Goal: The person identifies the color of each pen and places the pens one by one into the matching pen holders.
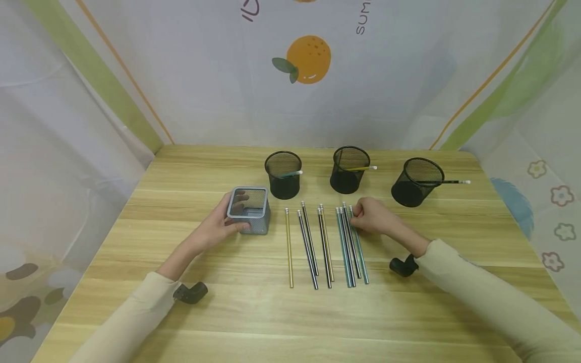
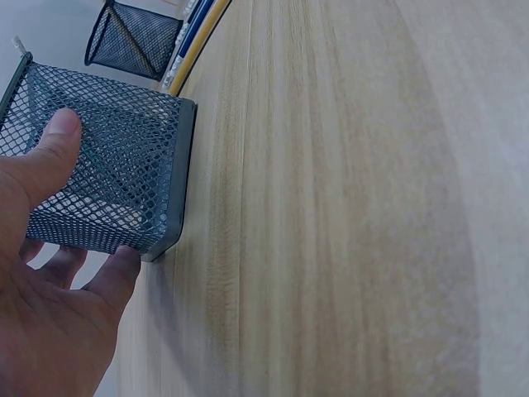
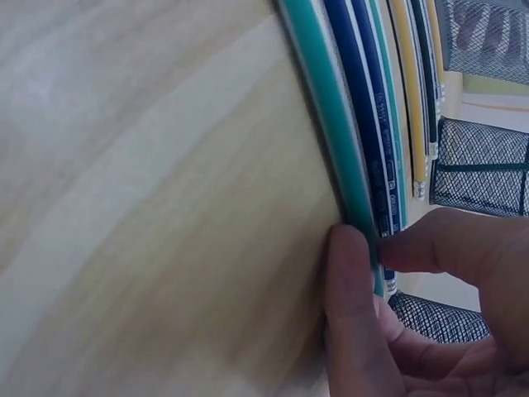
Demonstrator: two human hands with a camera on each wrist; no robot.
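My left hand (image 1: 217, 229) grips a grey square mesh pencil holder (image 1: 258, 226) by its sides. In the left wrist view the thumb presses one mesh wall and the fingers lie against another, close to the base. My right hand (image 1: 375, 218) pinches a teal pencil (image 3: 335, 124) between thumb and index finger near its eraser end, at the right of the row. Beside it lie dark blue pencils (image 3: 364, 91) and another teal one. Further left on the table are yellow and dark pencils, with a lone yellow pencil (image 1: 289, 252) nearest the grey holder.
Three round black mesh holders stand along the back: a left one (image 1: 284, 187) with a teal pencil, a middle one (image 1: 346, 181) with a yellow pencil, and a right one (image 1: 406, 192) with a black pencil. A printed curtain (image 1: 218, 91) hangs behind the wooden table (image 1: 254, 322).
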